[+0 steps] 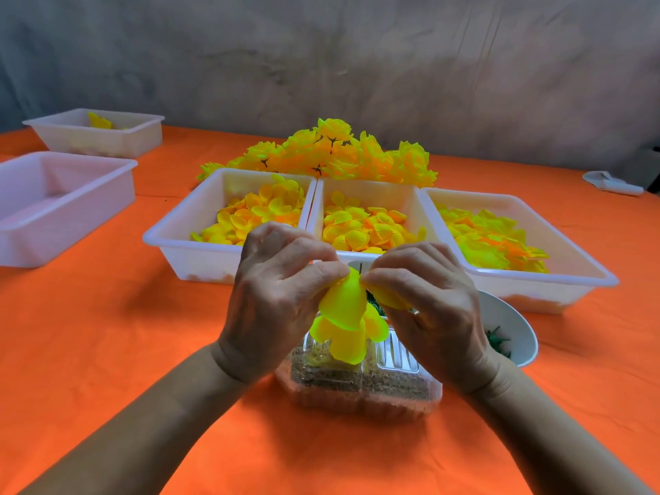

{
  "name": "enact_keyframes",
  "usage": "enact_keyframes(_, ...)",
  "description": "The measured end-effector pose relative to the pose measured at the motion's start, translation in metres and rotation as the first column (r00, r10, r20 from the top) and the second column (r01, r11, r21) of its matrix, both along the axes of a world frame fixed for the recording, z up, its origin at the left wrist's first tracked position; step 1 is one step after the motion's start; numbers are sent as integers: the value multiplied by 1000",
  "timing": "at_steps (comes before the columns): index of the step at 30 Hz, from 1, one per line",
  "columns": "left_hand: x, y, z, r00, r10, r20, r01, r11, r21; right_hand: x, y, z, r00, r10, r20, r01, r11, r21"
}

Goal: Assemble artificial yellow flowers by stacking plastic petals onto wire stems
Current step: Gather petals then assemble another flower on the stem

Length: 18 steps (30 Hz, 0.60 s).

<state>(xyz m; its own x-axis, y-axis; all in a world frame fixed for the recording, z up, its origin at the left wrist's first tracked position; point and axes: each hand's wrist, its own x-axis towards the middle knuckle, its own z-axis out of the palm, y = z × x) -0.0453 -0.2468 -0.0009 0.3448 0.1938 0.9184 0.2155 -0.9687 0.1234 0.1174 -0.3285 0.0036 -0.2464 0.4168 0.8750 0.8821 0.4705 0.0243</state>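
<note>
Both hands meet above the near-middle of the orange table (107,334), over a clear plastic container (360,384) with brownish granules that the hands partly hide. Left hand (275,298) pinches the top of a yellow petal stack (343,319), thumb and forefinger curled tight on it; right hand (428,301) pinches the other side, fingers clamped on a petal at the same spot. A thin dark wire stem (361,269) pokes up between the fingertips; petals hang down below. Behind the hands, 3 white trays sit side by side mid-table: left tray (178,241), middle tray (375,194), right tray (571,280), each holding loose yellow petals; the hands block the middle tray's near edge. A heap of finished yellow flowers (332,151) lies just behind the trays. A white bowl (518,326) with green pieces sits just right of the right wrist, partly covered. At the table's far left edge, 2 more white trays: near tray (53,223) and far tray (107,137) with a few yellow pieces. White crumpled item (612,184) at the far right edge.
</note>
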Motion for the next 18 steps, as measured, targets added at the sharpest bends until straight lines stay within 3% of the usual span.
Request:
enact_keyframes(6,-1,14,-11,990,121,-69,-107,976,189,1,-1,-5,990,-85,110,89,996,-30)
enact_keyframes(18,-15,3,-16,968,24,-250,22,983,183,0,-2,-5,989,-94,115,100,994,-51)
